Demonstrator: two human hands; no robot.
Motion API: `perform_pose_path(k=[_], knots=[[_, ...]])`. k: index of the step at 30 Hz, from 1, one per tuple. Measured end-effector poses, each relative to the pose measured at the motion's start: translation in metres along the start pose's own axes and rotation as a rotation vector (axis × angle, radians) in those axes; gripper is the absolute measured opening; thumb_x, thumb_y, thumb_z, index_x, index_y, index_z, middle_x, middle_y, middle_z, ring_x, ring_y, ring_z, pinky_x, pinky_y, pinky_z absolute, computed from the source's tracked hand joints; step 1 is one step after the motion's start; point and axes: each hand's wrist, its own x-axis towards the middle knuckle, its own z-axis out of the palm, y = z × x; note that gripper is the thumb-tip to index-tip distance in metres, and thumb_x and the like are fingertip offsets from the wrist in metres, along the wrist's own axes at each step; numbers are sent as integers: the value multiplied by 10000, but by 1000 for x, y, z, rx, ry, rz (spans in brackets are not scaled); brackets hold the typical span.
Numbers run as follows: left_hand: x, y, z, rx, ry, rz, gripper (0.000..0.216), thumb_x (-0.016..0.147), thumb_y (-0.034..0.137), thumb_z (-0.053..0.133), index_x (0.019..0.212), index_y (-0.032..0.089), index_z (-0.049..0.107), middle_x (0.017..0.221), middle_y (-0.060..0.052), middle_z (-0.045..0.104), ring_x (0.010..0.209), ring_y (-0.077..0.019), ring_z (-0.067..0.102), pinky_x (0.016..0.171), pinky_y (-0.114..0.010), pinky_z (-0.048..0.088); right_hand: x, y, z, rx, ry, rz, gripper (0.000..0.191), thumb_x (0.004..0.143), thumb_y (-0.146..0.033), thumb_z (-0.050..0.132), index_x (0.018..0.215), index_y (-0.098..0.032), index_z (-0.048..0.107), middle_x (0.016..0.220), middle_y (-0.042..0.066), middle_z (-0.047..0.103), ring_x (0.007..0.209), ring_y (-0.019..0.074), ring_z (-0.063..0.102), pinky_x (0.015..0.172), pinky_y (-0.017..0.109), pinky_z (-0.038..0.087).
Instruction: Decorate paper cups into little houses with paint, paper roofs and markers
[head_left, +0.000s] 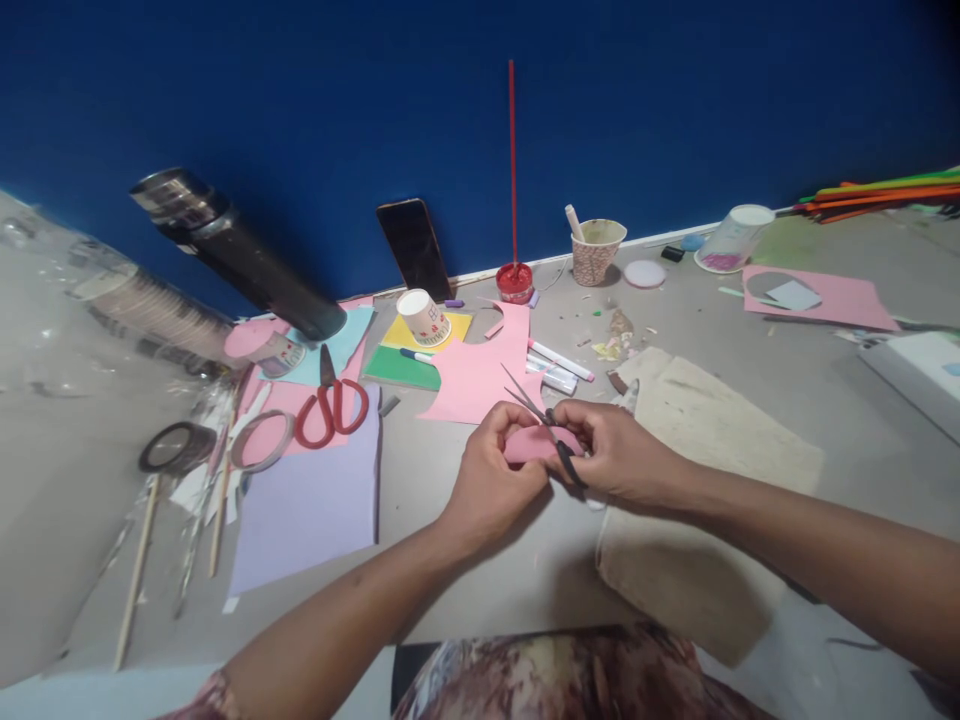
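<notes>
A pink scrap (531, 443) of paper is pinched between both hands, low over the table (450, 480). The left hand (491, 470) is curled closed on the scrap's left end. The right hand (615, 450) grips small scissors (534, 408), blades parted and pointing up and away from the scrap. Just behind the scrap lies a cut pink sheet (480, 375), with markers (559, 365) beside it. Right of the scrap is a beige cloth (712, 440). Well to the scrap's left lie red scissors (332, 408) and a lilac sheet (307, 505).

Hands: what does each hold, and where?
Left hand pinches the small pink paper piece by its left edge; right hand holds small black-handled scissors by the handles.
</notes>
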Motion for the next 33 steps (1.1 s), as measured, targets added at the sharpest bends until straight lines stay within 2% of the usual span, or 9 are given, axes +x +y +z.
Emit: perform_pose_path(k=[8, 12, 16, 24, 27, 29, 31, 33], knots=[[-2, -1, 1, -3, -21, 16, 305, 658, 97, 621, 940, 203, 573, 903, 2, 693, 823, -170, 627, 732, -263, 459, -1, 1, -3, 14, -81, 40, 205, 721, -315, 703, 746, -218, 524, 634, -59, 504, 583, 114, 442, 502, 224, 298], [-3, -3, -1, -24, -30, 14, 293, 648, 105, 626, 915, 205, 561, 835, 27, 652, 742, -146, 566, 672, -252, 431, 0, 3, -4, 24, -119, 54, 214, 731, -317, 708, 766, -214, 523, 659, -64, 490, 595, 106, 429, 508, 223, 295], [-3, -6, -2, -51, -15, 8, 297, 651, 113, 638, 923, 207, 563, 796, 46, 606, 693, -127, 510, 624, -237, 408, 1, 4, -4, 58, -108, 45, 240, 715, -336, 708, 772, -219, 507, 669, -68, 465, 609, 106, 404, 515, 225, 291], [-4, -5, 2, -120, -14, -9, 313, 633, 95, 637, 919, 204, 571, 763, 44, 626, 662, -108, 539, 606, -208, 434, 0, 3, -5, 62, -102, 50, 238, 692, -320, 715, 752, -223, 506, 652, -71, 478, 587, 103, 407, 499, 228, 287], [0, -5, -8, -324, -154, -108, 373, 664, 179, 699, 1018, 205, 584, 774, 13, 686, 674, -145, 632, 587, -223, 494, -1, 4, -6, 133, -119, 74, 247, 712, -326, 724, 786, -225, 512, 670, -63, 535, 587, 107, 436, 505, 228, 307], [4, -7, -17, -492, -297, -218, 390, 736, 349, 729, 1066, 190, 596, 781, -34, 724, 688, -204, 706, 524, -254, 534, -1, 7, -7, 179, -111, 67, 240, 741, -338, 714, 824, -227, 517, 672, -59, 560, 589, 113, 458, 518, 231, 335], [9, -8, -24, -569, -378, -308, 426, 797, 525, 697, 999, 156, 630, 740, -71, 725, 641, -235, 732, 426, -254, 517, -1, 10, -7, 155, -77, 26, 210, 770, -334, 694, 845, -227, 529, 660, -61, 552, 589, 117, 462, 531, 235, 354], [11, -8, -27, -554, -408, -356, 449, 792, 559, 711, 906, 129, 652, 691, -85, 719, 549, -211, 710, 364, -227, 475, -1, 14, -6, 79, -39, -31, 174, 769, -298, 680, 837, -226, 537, 657, -60, 540, 592, 118, 461, 543, 240, 366]])
